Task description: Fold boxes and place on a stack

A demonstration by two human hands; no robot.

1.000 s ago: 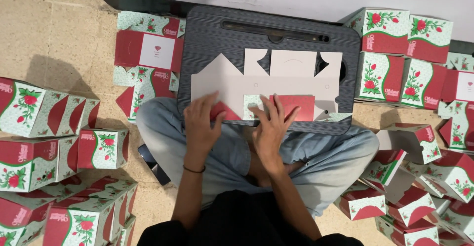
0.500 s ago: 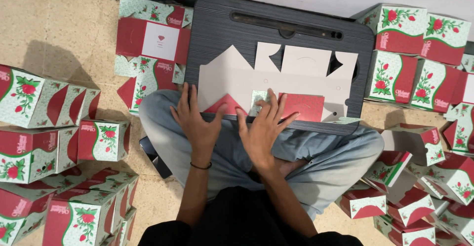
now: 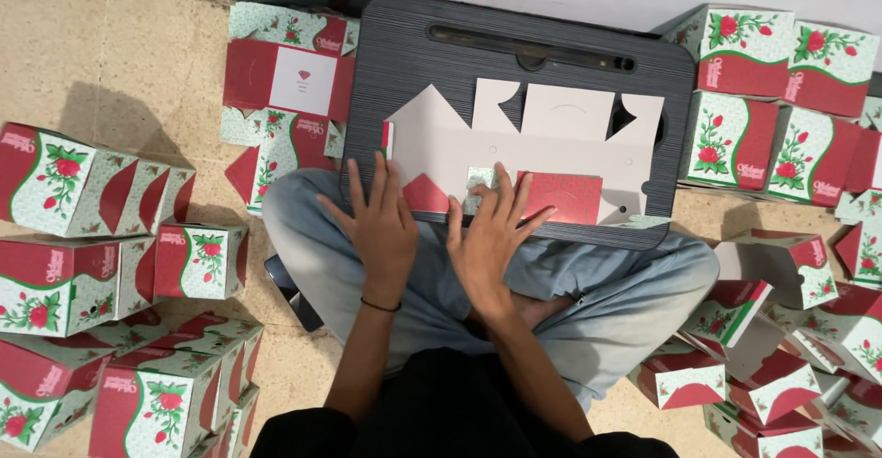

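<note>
While both hands, the left hand [image 3: 384, 228] and right hand [image 3: 491, 237], have slid down and now press flat with fingers spread (gripping nothing), the flat box card [image 3: 533, 150] lies unfolded on the dark lap counter [image 3: 413, 63], its near flap folded over.

Folded red-and-green boxes [image 3: 73, 192] on floor; flat printed sheets [image 3: 285, 81] lie beside

Unfolded carton blank [image 3: 542, 146] flat, white side up
</note>
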